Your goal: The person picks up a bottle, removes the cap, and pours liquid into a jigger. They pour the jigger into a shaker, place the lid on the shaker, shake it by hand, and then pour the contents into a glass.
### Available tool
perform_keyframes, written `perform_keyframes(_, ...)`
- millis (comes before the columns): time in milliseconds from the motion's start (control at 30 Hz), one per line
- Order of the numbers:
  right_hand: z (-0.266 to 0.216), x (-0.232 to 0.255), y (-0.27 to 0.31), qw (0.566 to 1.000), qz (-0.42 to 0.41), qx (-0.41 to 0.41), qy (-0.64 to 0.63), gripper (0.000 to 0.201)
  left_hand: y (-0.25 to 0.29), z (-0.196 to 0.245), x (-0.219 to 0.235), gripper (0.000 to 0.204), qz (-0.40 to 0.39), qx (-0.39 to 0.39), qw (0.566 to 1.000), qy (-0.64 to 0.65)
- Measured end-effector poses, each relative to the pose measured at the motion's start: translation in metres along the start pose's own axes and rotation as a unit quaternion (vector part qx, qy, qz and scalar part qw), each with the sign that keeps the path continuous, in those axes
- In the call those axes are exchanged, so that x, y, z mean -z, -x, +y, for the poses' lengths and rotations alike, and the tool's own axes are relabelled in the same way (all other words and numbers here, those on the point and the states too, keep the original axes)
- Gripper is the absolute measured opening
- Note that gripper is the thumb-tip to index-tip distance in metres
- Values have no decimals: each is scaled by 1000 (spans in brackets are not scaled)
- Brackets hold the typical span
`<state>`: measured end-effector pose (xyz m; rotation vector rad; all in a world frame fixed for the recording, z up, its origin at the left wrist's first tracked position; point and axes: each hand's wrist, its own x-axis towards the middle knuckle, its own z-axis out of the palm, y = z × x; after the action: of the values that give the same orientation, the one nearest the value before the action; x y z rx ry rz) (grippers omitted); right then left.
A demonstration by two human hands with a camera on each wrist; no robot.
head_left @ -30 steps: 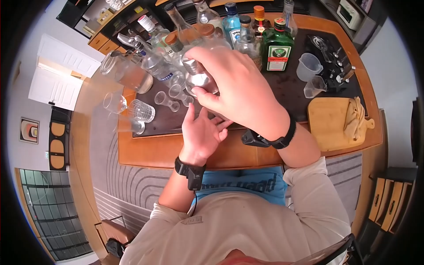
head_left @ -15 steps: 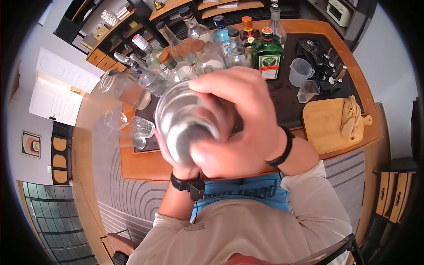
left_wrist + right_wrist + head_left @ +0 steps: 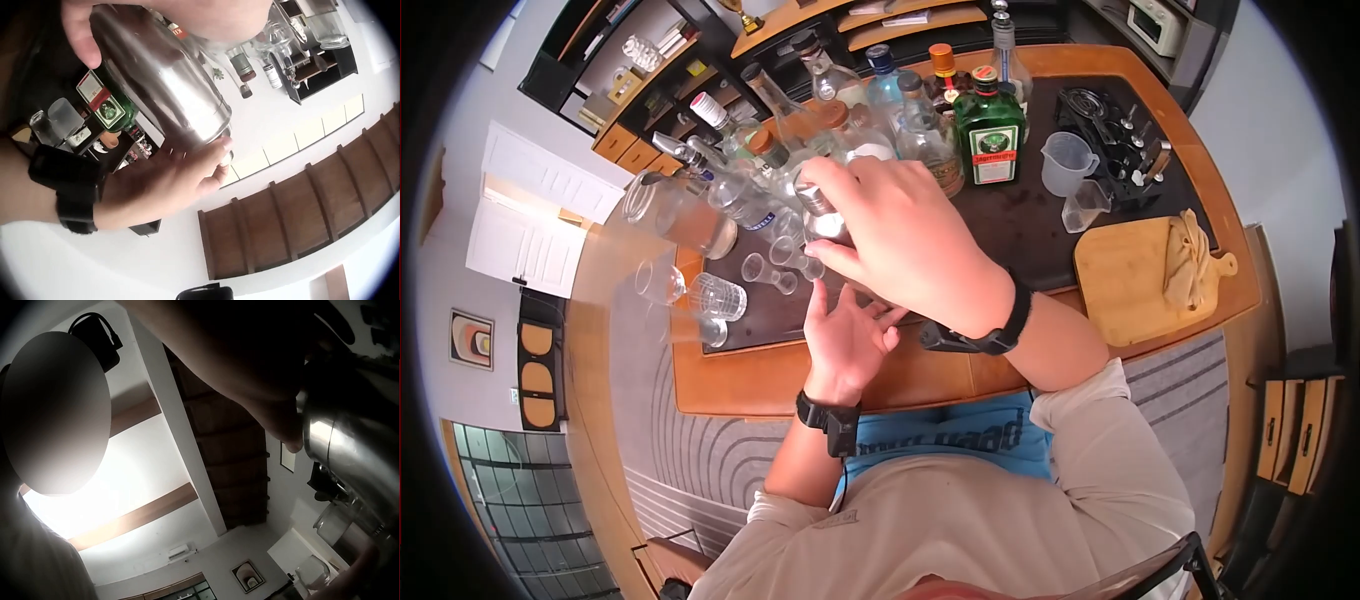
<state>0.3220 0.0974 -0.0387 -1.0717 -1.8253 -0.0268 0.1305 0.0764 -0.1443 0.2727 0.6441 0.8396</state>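
My right hand (image 3: 910,220) grips a silver metal cocktail shaker (image 3: 169,81) at its lid end, with thumb and fingers on opposite sides. Held tilted above the table, the shaker is largely covered by that hand in the head view. My left hand (image 3: 840,345) is below it, palm up with fingers spread and fairly straight; in the left wrist view its fingers lie along the shaker's other end. Just left of the hands stand two small hourglass-shaped clear glasses (image 3: 768,273). The shaker's contents are hidden.
Several bottles crowd the table's back, including a green Jägermeister bottle (image 3: 992,130). At left are a glass pitcher (image 3: 685,220) and a cut-glass tumbler (image 3: 718,297) near the edge. Right are a plastic measuring jug (image 3: 1067,165), bar tools (image 3: 1100,120) and a wooden board (image 3: 1125,285) with a cloth.
Both hands and the shaker swing up toward the head half a second ago, then back out over the table now. The right hand keeps its grip; the table things stay put.
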Motion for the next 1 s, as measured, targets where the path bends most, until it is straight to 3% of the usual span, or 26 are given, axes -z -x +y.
perform_keyframes(67,0,0,-2,1000,17,18,-18,59,0,-1,0,94,-23,19,999,-20)
perform_keyframes(133,-8,13,-9,988,97,91,-76,56,5,-1,-6,95,-231,-193,953,8)
perform_keyframes(167,-15,23,-8,974,152,123,-117,60,15,3,-18,95,-227,-191,955,11)
perform_keyframes(233,-21,38,-3,925,213,206,-237,67,33,13,-43,95,-86,-365,925,-57)
perform_keyframes(267,-30,22,2,900,270,187,-287,67,33,14,-44,94,-66,-369,926,-50)
perform_keyframes(300,-29,22,0,897,273,193,-288,67,30,17,-45,94,-51,-374,925,-45)
perform_keyframes(333,-27,24,-3,944,211,164,-193,64,25,13,-49,90,-7,-372,920,-121)
perform_keyframes(367,-25,25,-3,976,148,129,-94,62,14,12,-54,88,-6,-293,953,-72)
perform_keyframes(400,-20,13,-3,991,92,68,-67,60,5,16,-23,86,-127,-126,983,-32)
perform_keyframes(433,-14,5,-7,997,47,21,-58,63,4,21,-25,84,-240,50,970,10)
perform_keyframes(467,-8,3,-3,999,27,1,-26,64,7,16,-25,84,-238,53,970,9)
perform_keyframes(533,-6,5,2,1000,2,-25,5,64,18,2,-36,70,13,44,999,-3)
perform_keyframes(567,-10,9,2,1000,28,-3,-5,65,18,0,-35,70,16,45,999,1)
perform_keyframes(633,-15,8,3,998,51,25,-19,65,17,1,-36,68,-72,30,997,21)
perform_keyframes(700,-12,3,2,998,57,27,-28,65,16,-1,-39,65,-76,20,997,-9)
perform_keyframes(767,-8,1,5,999,43,13,-11,65,17,-5,-48,80,24,39,998,-51)
perform_keyframes(800,-7,1,6,1000,24,-3,5,66,20,-4,-49,80,24,39,998,-53)
perform_keyframes(833,-9,4,4,1000,25,-5,5,66,22,-2,-49,81,-22,-19,997,-68)
perform_keyframes(867,-13,12,-1,993,89,58,-49,67,24,1,-47,81,-68,-77,991,-82)
perform_keyframes(900,-19,20,-5,976,152,120,-103,68,24,7,-38,81,-182,-144,972,-42)
perform_keyframes(967,-28,32,0,942,212,183,-186,63,42,1,-57,86,-55,-344,933,-95)
perform_keyframes(1000,-29,26,-2,922,252,205,-209,61,38,8,-34,85,-122,-357,921,-96)
